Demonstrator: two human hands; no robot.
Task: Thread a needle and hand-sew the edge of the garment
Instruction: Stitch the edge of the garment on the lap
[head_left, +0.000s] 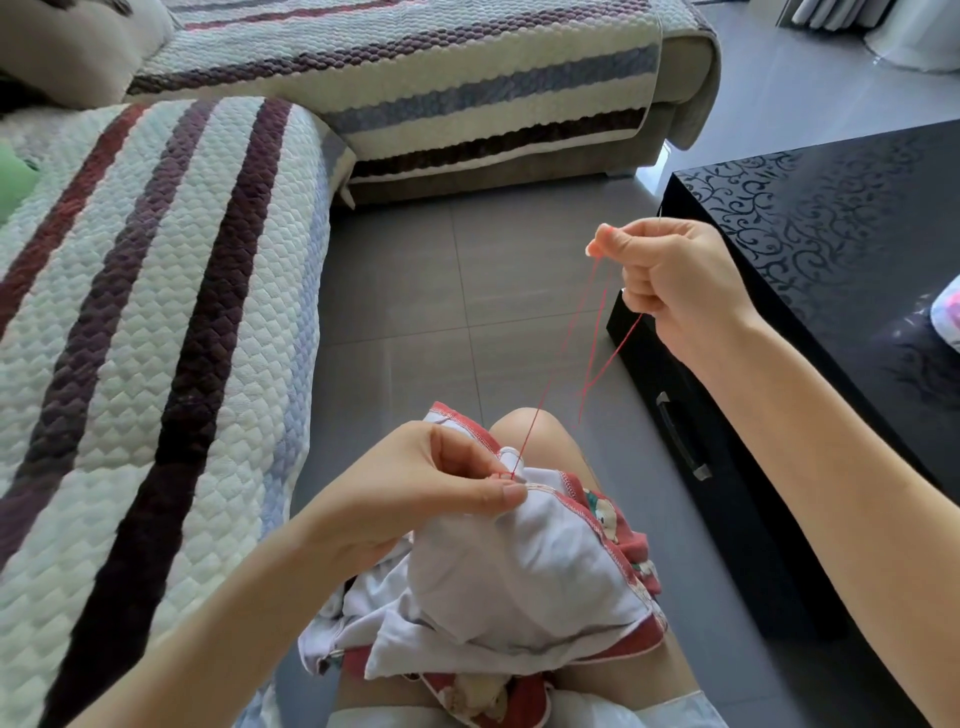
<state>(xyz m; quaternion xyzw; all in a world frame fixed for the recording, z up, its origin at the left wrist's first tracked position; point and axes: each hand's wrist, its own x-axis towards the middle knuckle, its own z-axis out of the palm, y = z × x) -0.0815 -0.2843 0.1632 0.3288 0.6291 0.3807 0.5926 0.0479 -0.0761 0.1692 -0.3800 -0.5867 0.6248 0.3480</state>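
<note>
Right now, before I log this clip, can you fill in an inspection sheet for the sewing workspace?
Surface: the person's lap; the work rests on it.
Job's things: white garment with red edging, bunched; red thread runs from its edge up to the right hand; needle too small to confirm.
Clutter: pale patterned object on the black table, cut off by the frame.
Grippers: left hand pinches the garment edge; right hand, raised, pinches the thread.
Cables: nothing seen.
Surroundings: striped quilted sofa cover, grey tiled floor.
</note>
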